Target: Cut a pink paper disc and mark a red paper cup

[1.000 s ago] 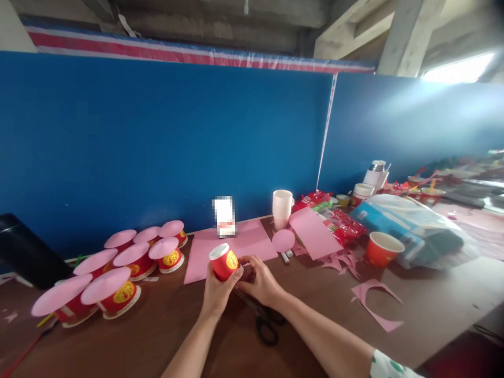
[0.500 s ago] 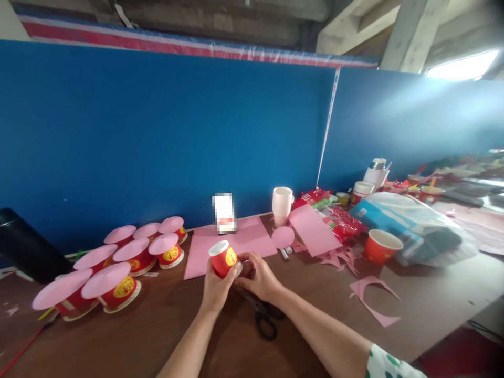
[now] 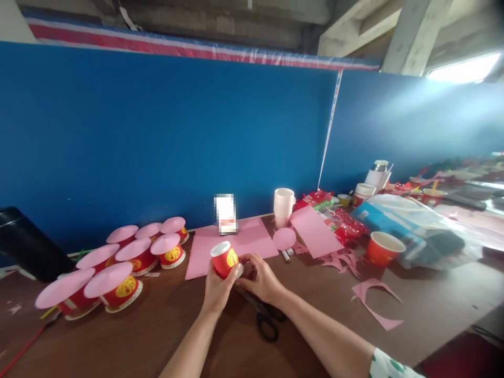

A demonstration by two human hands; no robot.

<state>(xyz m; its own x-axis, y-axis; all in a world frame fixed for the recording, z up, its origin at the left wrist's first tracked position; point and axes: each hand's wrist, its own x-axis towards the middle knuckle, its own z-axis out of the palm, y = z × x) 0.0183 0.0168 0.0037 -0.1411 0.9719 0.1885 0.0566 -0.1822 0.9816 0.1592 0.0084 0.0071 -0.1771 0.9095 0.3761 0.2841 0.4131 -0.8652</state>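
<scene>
Hardly anything has shifted over the last second: the left hand (image 3: 218,291) still grips the cup (image 3: 223,258), bottom up, just above the worktop (image 3: 157,336). The right hand (image 3: 260,278) keeps pinching its lower rim, over the scissors (image 3: 263,317).

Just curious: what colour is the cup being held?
Red cup with a yellow emblem; head view.

nothing is readable; the yellow emblem (image 3: 232,258) on the red cup (image 3: 220,264) seems blurred.
</scene>
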